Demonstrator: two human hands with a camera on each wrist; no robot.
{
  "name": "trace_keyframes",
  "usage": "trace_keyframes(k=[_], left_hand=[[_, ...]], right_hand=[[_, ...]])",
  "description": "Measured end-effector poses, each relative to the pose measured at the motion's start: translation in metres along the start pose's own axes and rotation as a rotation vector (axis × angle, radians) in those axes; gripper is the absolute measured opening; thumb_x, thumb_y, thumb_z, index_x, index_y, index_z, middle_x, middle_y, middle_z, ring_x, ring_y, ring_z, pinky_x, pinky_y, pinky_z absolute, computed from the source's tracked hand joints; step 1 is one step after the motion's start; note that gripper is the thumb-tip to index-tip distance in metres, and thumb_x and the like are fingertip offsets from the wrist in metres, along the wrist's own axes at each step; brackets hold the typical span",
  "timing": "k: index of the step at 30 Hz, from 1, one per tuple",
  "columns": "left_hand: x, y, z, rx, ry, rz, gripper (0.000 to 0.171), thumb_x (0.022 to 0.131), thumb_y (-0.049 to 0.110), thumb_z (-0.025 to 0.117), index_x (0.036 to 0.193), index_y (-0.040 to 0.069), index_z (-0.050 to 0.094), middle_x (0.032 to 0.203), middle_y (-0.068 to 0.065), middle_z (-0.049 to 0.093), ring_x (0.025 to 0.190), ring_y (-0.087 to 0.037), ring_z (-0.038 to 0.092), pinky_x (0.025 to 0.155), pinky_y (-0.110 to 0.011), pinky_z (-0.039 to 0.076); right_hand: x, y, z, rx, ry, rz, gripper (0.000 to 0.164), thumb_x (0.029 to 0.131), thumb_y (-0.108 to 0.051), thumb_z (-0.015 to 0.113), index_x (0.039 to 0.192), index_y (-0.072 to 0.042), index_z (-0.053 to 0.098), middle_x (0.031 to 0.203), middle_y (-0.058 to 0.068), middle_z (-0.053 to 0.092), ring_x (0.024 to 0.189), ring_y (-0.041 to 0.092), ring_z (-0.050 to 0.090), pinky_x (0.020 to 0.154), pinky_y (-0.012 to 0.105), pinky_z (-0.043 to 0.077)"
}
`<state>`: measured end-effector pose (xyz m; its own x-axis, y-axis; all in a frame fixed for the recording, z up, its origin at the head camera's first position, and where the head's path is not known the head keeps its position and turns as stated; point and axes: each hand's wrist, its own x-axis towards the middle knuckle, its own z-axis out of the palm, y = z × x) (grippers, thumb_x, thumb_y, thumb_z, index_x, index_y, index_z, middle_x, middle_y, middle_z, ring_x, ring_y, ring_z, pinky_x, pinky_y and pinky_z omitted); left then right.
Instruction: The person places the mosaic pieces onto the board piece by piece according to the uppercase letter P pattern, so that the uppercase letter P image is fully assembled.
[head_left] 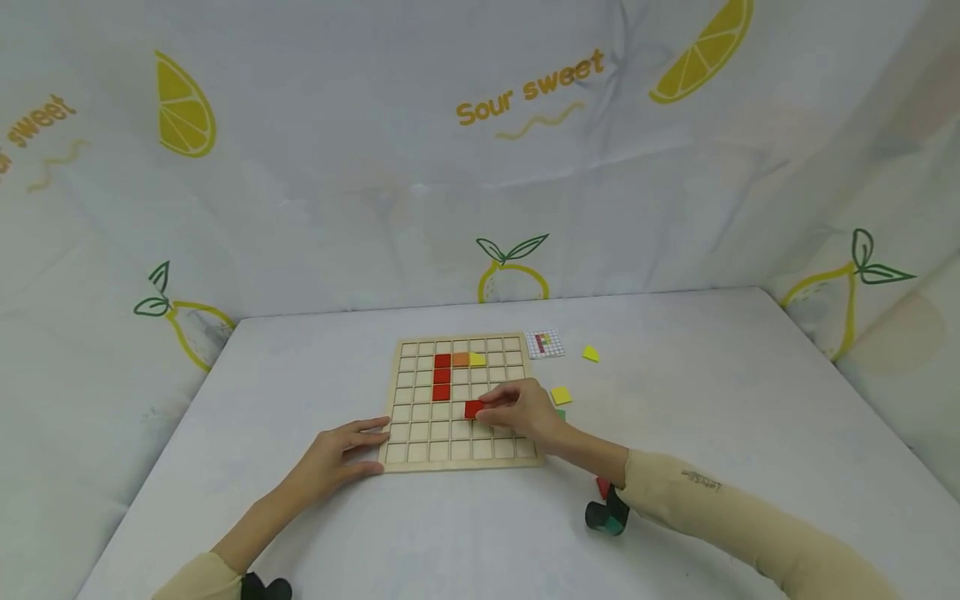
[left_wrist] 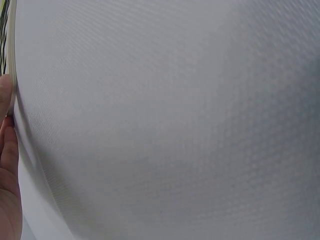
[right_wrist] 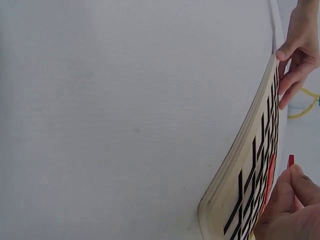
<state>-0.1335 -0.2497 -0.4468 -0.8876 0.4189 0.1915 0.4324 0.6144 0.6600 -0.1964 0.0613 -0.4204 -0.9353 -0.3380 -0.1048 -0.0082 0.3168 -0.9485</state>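
A light wooden grid board (head_left: pixel 420 454) lies on the white table. Three red square tiles (head_left: pixel 442 376) form a column in its upper part, with an orange tile (head_left: pixel 461 359) and a yellow cut-corner tile (head_left: pixel 477 360) to the right of the top one. My right hand (head_left: pixel 525 410) pinches another red tile (head_left: pixel 472 409) between thumb and fingertips over the board's middle; the right wrist view shows this tile (right_wrist: pixel 291 160) on edge above the board. At the board's lower left, my left hand (head_left: pixel 330 457) touches the side edge with its fingertips, thumb near the corner.
Beside the board's top right corner lies a small pattern card (head_left: pixel 545 343). Right of the board are a yellow cut-corner piece (head_left: pixel 591 354), a yellow square (head_left: pixel 561 395) and a partly hidden green piece (head_left: pixel 561 414). A red piece (head_left: pixel 602 487) shows by the right wrist.
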Motion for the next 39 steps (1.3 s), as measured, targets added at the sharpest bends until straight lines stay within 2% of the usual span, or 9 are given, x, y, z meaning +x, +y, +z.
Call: trace_keyframes(k=[6,13,16,21,29,39], left_hand=[[0.000,-0.001,0.000,0.011,0.001,0.009,0.045,0.078,0.015,0.078,0.117,-0.003,0.066,0.133,-0.016,0.056,0.121,-0.036,0.053,0.094,-0.034,0.050],[0.001,-0.003,0.001,0.034,0.006,-0.009,0.046,0.077,0.019,0.078,0.117,0.000,0.067,0.133,-0.012,0.057,0.122,-0.033,0.053,0.096,-0.039,0.049],[0.001,-0.004,0.002,0.022,-0.002,-0.014,0.046,0.078,0.019,0.078,0.118,0.000,0.067,0.134,-0.012,0.056,0.123,-0.034,0.053,0.096,-0.037,0.049],[0.000,-0.004,0.002,0.007,-0.002,-0.014,0.046,0.078,0.018,0.078,0.117,-0.001,0.067,0.134,-0.013,0.056,0.122,-0.034,0.053,0.095,-0.032,0.049],[0.000,-0.003,0.001,0.004,0.002,-0.017,0.045,0.077,0.016,0.078,0.117,-0.002,0.067,0.134,-0.014,0.056,0.122,-0.034,0.053,0.095,-0.032,0.049],[0.000,-0.002,0.000,0.003,0.003,-0.008,0.045,0.077,0.014,0.079,0.117,-0.002,0.067,0.133,-0.015,0.057,0.122,-0.035,0.053,0.095,-0.030,0.049]], right_hand=[[0.008,0.001,0.013,0.014,-0.006,-0.006,0.023,0.081,-0.005,0.077,0.102,0.002,0.071,0.090,0.010,0.072,0.078,0.014,0.068,0.070,0.020,0.056],[0.015,0.001,0.029,-0.012,0.057,-0.035,0.021,0.077,-0.003,0.080,0.096,0.002,0.073,0.084,0.009,0.072,0.073,0.013,0.069,0.069,0.021,0.057],[0.017,0.000,0.033,-0.046,0.080,-0.032,0.019,0.076,-0.004,0.081,0.093,0.001,0.074,0.081,0.007,0.072,0.071,0.012,0.068,0.068,0.022,0.057],[0.021,-0.001,0.037,-0.115,0.076,-0.068,0.017,0.076,-0.003,0.080,0.092,0.001,0.073,0.079,0.005,0.071,0.069,0.010,0.066,0.066,0.021,0.057],[0.027,-0.005,0.041,-0.194,0.063,-0.134,0.018,0.074,-0.003,0.082,0.090,0.002,0.074,0.075,0.005,0.069,0.069,0.011,0.063,0.065,0.020,0.053],[0.029,-0.006,0.040,-0.255,0.053,-0.143,0.019,0.074,-0.005,0.083,0.089,0.001,0.074,0.072,0.002,0.068,0.066,0.007,0.059,0.064,0.019,0.051]])
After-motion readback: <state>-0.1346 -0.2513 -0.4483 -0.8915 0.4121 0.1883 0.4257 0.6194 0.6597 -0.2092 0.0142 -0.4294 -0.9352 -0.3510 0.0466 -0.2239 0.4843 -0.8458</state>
